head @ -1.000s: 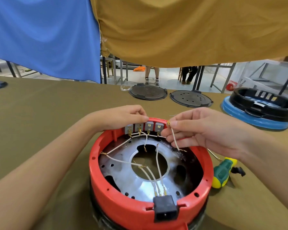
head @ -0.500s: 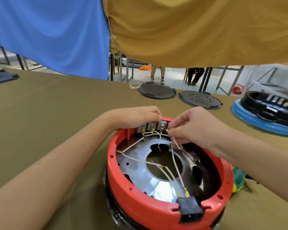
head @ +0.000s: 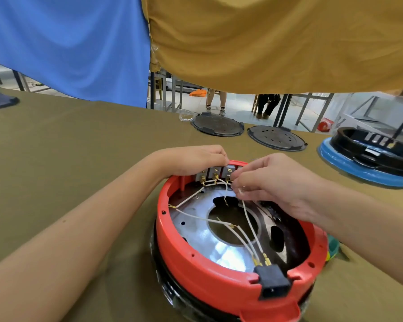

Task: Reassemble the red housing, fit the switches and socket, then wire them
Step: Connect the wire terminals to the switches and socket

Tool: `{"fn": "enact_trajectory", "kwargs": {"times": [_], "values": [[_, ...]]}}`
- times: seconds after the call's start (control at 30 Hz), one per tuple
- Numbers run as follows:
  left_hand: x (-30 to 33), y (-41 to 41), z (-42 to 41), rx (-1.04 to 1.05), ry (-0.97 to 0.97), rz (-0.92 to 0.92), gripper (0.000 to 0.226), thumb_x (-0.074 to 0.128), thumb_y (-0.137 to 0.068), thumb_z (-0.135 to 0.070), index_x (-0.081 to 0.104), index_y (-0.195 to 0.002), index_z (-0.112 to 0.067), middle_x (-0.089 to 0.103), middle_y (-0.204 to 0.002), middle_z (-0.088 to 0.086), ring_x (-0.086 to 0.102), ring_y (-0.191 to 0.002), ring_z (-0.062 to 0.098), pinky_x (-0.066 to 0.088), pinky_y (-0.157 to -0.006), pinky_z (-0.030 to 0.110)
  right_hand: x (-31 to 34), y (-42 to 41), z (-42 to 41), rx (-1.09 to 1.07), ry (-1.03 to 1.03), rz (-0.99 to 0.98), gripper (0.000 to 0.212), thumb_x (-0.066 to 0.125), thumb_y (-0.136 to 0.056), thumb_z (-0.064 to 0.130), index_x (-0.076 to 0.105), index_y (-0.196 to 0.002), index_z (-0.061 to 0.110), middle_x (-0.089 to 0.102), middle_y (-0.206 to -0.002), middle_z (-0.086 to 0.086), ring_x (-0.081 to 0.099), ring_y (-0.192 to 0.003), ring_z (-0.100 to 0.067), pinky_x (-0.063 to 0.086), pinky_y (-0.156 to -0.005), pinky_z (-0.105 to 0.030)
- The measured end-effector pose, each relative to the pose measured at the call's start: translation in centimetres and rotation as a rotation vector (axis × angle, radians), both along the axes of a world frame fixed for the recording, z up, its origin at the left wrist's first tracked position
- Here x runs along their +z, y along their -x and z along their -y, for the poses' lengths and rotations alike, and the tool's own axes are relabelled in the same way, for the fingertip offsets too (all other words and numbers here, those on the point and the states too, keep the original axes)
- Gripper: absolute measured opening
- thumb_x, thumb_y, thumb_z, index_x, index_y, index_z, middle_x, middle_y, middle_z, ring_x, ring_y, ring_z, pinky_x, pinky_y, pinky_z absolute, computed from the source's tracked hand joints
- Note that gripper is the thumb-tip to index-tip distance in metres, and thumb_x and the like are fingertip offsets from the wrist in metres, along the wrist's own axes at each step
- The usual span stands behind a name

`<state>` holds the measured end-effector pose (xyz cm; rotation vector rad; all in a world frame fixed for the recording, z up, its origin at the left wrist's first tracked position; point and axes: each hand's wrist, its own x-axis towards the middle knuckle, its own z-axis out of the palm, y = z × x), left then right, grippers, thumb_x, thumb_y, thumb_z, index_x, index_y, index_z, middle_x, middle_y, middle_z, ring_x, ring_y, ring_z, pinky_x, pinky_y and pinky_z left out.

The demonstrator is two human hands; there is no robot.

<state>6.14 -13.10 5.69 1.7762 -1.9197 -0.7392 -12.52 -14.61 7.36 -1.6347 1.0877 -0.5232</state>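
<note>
Since the frame half a second back, we see our right hand (head: 277,182) has dropped a little lower over the switches (head: 215,174), its fingertips now covering the rightmost one, while the view itself has barely shifted. Going from the left, a dark flat part (head: 0,102) lies at the far left edge of the olive table (head: 68,159), under the blue cloth (head: 68,43) that hangs beside a mustard cloth (head: 277,38). Our left hand (head: 193,160) rests on the far rim of the red housing (head: 196,268), fingers curled down over the outer side of the switch row and pressing it; whether the thumb grips from behind we cannot tell. The housing sits in front of us, open side up, with a shiny metal plate (head: 196,231) inside and white wires (head: 247,219) running from the brass terminals at the switches across the plate to the black socket (head: 273,283) seated in the near rim. Our right hand has its fingers bent tight, pinching one white wire just beside the switches. Beyond the hands two dark round plates (head: 218,125) lie side by side near the table's far edge. At far right stands a blue-rimmed housing (head: 363,169) with a black ring on top, and a green and yellow tool (head: 333,246) shows just past the red rim beneath our right forearm.
</note>
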Motion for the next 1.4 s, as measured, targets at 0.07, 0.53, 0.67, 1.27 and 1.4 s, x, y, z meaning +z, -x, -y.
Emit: {"fn": "enact_trajectory", "kwargs": {"times": [0.07,0.53,0.67,1.27,1.4], "values": [[0.0,0.0,0.0,0.005,0.0,0.0,0.014,0.04,-0.103,-0.04,0.053,-0.102,-0.034,0.056,-0.102,-0.016,0.051,-0.097,0.005,0.036,-0.082,0.025,-0.1,0.1,-0.1,-0.008,0.018,-0.019,0.01,0.072,-0.079,-0.009,0.074,-0.085,-0.002,0.072,-0.093,-0.027,0.068,-0.068,-0.021,0.062,-0.065,-0.028],[0.1,0.3,-0.1,0.024,-0.005,-0.017,0.014,0.04,-0.102,-0.041,0.051,-0.093,-0.039,0.054,-0.097,-0.019,0.049,-0.089,-0.003,0.034,-0.076,0.022,-1.0,-1.1,0.8,-0.137,0.348,-0.197,0.021,0.077,-0.076,0.002,0.058,-0.077,0.011,0.07,-0.058,-0.011,0.072,-0.056,-0.027,0.063,-0.062,-0.041],[0.0,0.2,-0.1,0.03,-0.008,-0.015,0.014,0.04,-0.102,-0.043,0.05,-0.093,-0.04,0.054,-0.098,-0.02,0.048,-0.09,-0.004,0.033,-0.075,0.021,-1.0,-1.3,1.0,-0.179,0.3,-0.18,0.026,0.077,-0.075,0.0,0.054,-0.079,0.011,0.071,-0.062,-0.014,0.073,-0.057,-0.028,0.062,-0.065,-0.048],[-0.2,-0.1,0.5,0.008,-0.014,-0.012,0.016,0.041,-0.102,-0.042,0.049,-0.093,-0.032,0.056,-0.099,-0.009,0.05,-0.093,0.01,0.038,-0.084,0.032,-0.8,-2.1,0.6,-0.258,0.015,0.022,0.03,0.071,-0.074,-0.018,0.05,-0.078,0.003,0.066,-0.102,-0.036,0.072,-0.071,-0.036,0.062,-0.06,-0.037],[-0.3,0.0,0.5,0.004,-0.024,-0.022,0.018,0.041,-0.102,-0.041,0.049,-0.094,-0.028,0.055,-0.099,-0.007,0.048,-0.09,0.009,0.037,-0.079,0.028,-1.3,-2.6,0.6,-0.357,-0.075,0.111,0.052,0.067,-0.074,-0.021,0.047,-0.114,0.005,0.061,-0.119,-0.03,0.062,-0.072,-0.03,0.058,-0.071,-0.038]]}}
